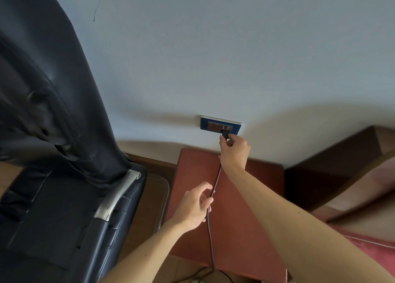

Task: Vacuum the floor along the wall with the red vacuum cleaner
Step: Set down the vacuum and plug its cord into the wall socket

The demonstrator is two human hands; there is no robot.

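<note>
One reddish table (235,229) stands at the pale wall (213,58) beside a black chair (53,197).

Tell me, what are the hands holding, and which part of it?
The right hand pinches the black plug at the wall socket. The left hand holds the plug's cord lower down, between thumb and fingers.

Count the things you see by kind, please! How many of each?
hands: 2 (left hand, right hand)
black chair: 1
blue wall socket: 1
black cord: 1
reddish-brown table: 1
Total: 6
</note>
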